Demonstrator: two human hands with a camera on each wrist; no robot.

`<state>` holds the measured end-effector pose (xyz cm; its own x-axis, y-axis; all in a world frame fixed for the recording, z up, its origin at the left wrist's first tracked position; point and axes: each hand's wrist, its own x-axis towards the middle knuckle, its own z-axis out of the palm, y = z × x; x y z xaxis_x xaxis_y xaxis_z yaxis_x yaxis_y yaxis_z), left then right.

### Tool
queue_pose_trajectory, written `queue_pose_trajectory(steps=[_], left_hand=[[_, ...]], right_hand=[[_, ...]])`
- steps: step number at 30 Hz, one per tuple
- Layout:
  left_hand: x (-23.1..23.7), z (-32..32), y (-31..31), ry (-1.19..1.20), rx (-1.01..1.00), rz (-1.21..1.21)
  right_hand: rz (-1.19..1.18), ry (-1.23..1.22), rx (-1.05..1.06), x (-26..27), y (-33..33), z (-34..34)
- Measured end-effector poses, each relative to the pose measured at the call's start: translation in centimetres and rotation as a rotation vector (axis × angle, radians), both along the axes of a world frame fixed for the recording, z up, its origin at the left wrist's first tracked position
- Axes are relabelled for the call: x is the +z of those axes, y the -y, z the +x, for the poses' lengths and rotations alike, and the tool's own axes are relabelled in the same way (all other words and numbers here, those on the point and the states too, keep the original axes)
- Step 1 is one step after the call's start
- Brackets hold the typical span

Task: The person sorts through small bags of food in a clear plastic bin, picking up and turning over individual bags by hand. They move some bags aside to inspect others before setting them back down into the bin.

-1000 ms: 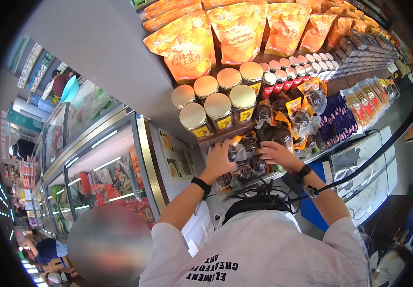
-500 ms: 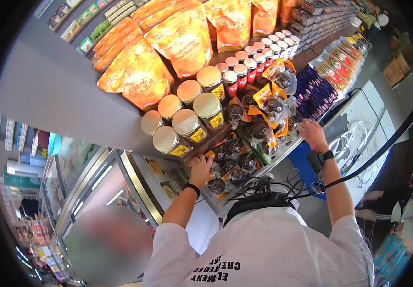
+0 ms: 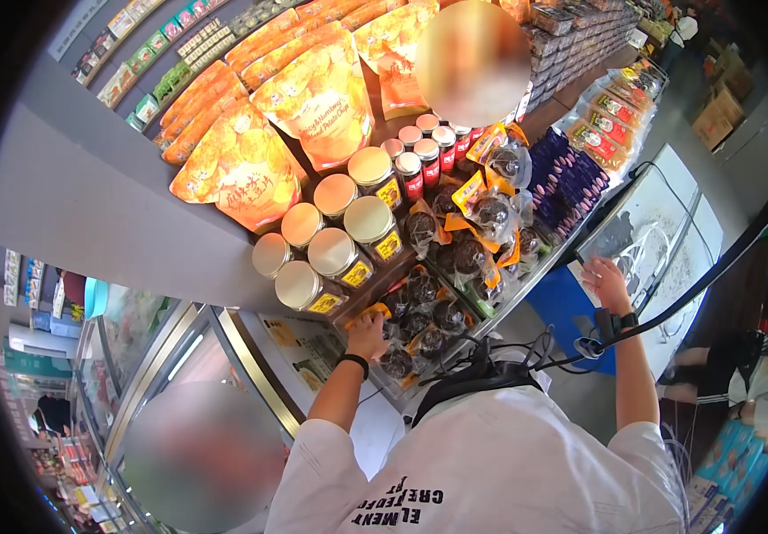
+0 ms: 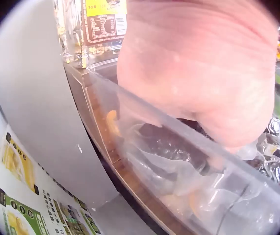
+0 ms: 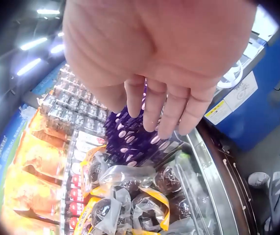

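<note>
My left hand (image 3: 367, 337) reaches over the clear wall (image 4: 189, 128) into the left compartment of the display bin. Its thumb and fingers come down around a clear plastic food pack (image 4: 171, 147) with dark contents; the fingertips are partly hidden behind the palm. More dark, round food packs (image 3: 448, 315) with bits of orange lie beside that hand. My right hand (image 3: 606, 283) is held in the air past the bin's front edge, fingers extended and nothing in it. Packs with orange labels (image 5: 149, 208) fill the neighbouring compartment.
Gold-lidded jars (image 3: 310, 258) stand behind the left compartment, with orange chip bags (image 3: 240, 169) behind them. Purple packets (image 3: 565, 178) lie farther right. A black cable (image 3: 713, 267) crosses near my right forearm. A white-topped unit (image 3: 669, 214) stands right of the bin.
My left hand has moved from the middle of the left compartment to its outer left side. My right hand has left the packs and moved right, away from the bin. The head view has turned.
</note>
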<state>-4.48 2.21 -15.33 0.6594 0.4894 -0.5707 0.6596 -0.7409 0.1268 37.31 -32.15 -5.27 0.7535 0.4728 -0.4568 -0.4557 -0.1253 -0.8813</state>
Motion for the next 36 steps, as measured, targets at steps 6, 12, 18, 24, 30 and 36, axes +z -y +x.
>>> queue_pose_trajectory(steps=[6, 12, 18, 24, 30, 36], left_hand=[[1.9, 0.3, -0.7, 0.023, 0.098, -0.108], [2.2, 0.1, -1.4, 0.115, 0.088, 0.009], [3.8, -2.7, 0.9, 0.742, 0.185, 0.033], [5.9, -9.1, 5.6, 0.87, 0.488, 0.119], [5.6, -14.9, 9.6, 0.857, 0.678, 0.175], [6.9, -15.2, 10.2, 0.891, 0.711, 0.163]], right_hand=[[0.023, -0.058, 0.065, -2.5, 1.5, 0.8], [0.116, -0.05, 0.195, -2.3, -2.2, 2.3], [-0.044, -0.041, 0.422, -1.6, -11.4, 2.4], [-0.258, -0.176, 0.624, -9.2, -19.0, 2.6], [-0.532, 1.211, 1.22, -10.1, -20.8, 3.4], [-0.177, 1.233, 0.761, -2.5, -21.3, -1.6]])
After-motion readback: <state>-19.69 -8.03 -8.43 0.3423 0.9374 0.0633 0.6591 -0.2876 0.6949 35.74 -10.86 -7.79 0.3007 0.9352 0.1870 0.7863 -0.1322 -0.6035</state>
